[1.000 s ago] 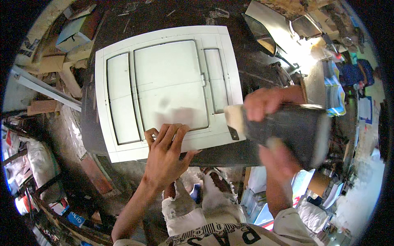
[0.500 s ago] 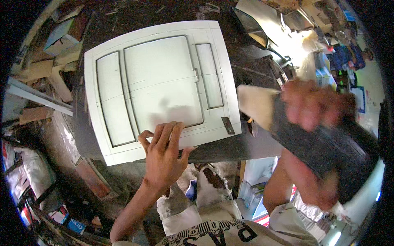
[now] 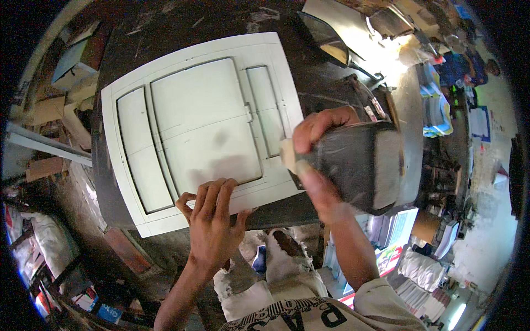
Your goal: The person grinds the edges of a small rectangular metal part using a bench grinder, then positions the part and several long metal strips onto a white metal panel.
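Observation:
A white panel (image 3: 199,116) with dark-outlined rectangular recesses lies tilted on the dark tabletop. My left hand (image 3: 212,215) is at its near edge, bent fingertips pressing on the top and the thumb beside the edge. My right hand (image 3: 323,190) grips a thick black block-like piece (image 3: 350,165) with beige ends, fingers over one side and thumb along the other. Its pale left end meets or overlaps the panel's right side; whether the two touch I cannot tell. Grey smudges mark the panel ahead of my left fingers. The panel's near right corner is partly hidden.
The dark tabletop (image 3: 199,25) extends beyond the panel. A dark-framed mirror-like piece (image 3: 324,39) lies at the far right near bright light. Cardboard boxes (image 3: 77,63) stand to the left. Stacked papers (image 3: 436,105) are on the right, and a person works at the far right.
My right hand has swung the black piece leftward and turned it, bringing its beige end to the panel. The panel and my left hand sit slightly lower and further left in view.

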